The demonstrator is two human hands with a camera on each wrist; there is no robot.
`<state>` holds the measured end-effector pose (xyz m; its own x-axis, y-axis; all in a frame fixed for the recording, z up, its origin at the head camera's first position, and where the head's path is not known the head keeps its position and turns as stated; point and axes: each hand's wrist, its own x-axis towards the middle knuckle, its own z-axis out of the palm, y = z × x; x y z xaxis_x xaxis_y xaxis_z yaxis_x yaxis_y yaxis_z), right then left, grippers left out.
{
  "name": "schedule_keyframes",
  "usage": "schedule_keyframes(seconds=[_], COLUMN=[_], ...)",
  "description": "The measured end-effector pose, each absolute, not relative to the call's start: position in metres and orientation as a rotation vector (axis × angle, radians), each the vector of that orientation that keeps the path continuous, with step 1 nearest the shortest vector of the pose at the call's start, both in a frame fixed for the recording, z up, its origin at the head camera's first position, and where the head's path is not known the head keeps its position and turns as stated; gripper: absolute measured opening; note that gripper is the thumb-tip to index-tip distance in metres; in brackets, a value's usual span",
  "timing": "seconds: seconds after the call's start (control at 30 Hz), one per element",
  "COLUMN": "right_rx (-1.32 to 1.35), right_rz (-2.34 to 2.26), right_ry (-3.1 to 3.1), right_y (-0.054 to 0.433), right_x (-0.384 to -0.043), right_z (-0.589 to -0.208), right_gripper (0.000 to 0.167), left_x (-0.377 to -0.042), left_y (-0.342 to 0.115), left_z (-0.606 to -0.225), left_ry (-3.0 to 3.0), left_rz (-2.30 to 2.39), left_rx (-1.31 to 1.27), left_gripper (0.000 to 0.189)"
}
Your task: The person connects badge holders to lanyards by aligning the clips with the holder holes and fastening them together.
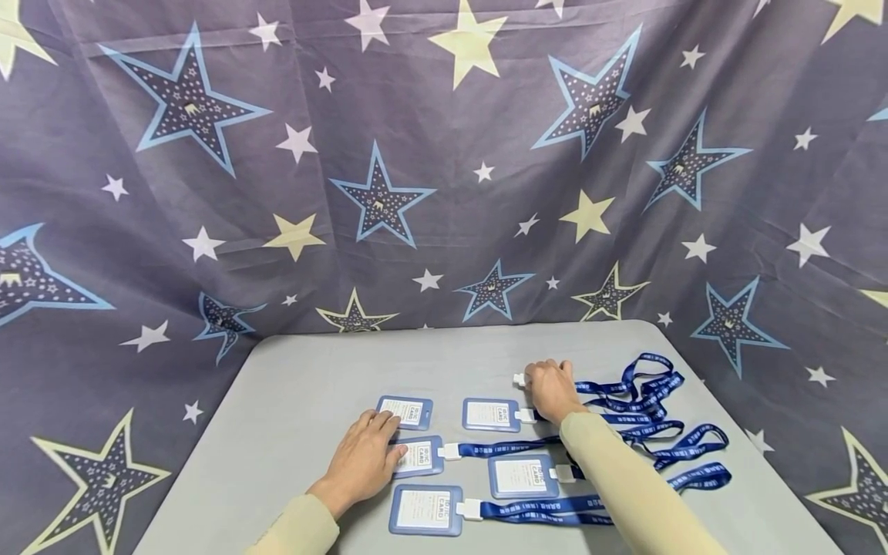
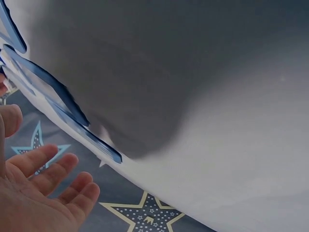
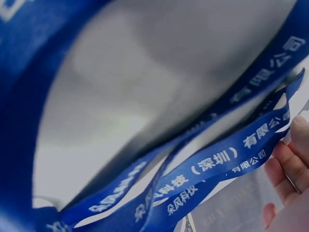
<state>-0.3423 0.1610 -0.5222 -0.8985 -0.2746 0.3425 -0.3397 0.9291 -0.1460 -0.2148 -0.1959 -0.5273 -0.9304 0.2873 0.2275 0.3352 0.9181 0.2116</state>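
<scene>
My left hand (image 1: 366, 456) lies over the left column of badge holders, its fingers extended and loosely spread. Its fingertips are at the left edge of the far blue badge holder (image 1: 415, 413), which shows no strap attached. The thumb reaches onto a second badge holder (image 1: 423, 456) with a clipped strap. In the left wrist view the fingers (image 2: 63, 171) look relaxed. Farther right, my right hand (image 1: 553, 391) pinches a blue lanyard (image 3: 212, 162) close to its white clip (image 1: 519, 380), which pokes out left of the fingers. Part of the grip is hidden behind the hand.
Other badge holders with lanyards lie nearby: one (image 1: 490, 415) left of the right wrist, one (image 1: 524, 476) below the forearm, one (image 1: 425, 509) nearest me. Blue straps (image 1: 648, 393) are bunched and overlapping at the right side of the grey table (image 1: 277, 432). A star-patterned curtain (image 1: 416, 116) surrounds it.
</scene>
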Motion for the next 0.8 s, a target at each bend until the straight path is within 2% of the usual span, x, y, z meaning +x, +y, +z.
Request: schedule_keyframes(seconds=[0.17, 0.43, 0.8], right_rx=[0.471, 0.52, 0.553], right_rz=[0.291, 0.305, 0.327], right_ry=[-2.776, -2.725, -2.715], right_y=[0.158, 0.155, 0.146], right_x=[-0.341, -0.34, -0.336], right_z=[-0.52, -0.523, -0.524], right_gripper=[0.015, 0.035, 0.035], left_x=[-0.217, -0.218, -0.221], left_y=[-0.195, -0.192, -0.19], left_z=[-0.528, -0.529, -0.531], left_ry=[-2.887, -2.877, -2.876], left_rz=[-0.364, -0.398, -0.402], left_rx=[-0.473, -0.469, -0.464], left_gripper=[0.054, 0.054, 0.054])
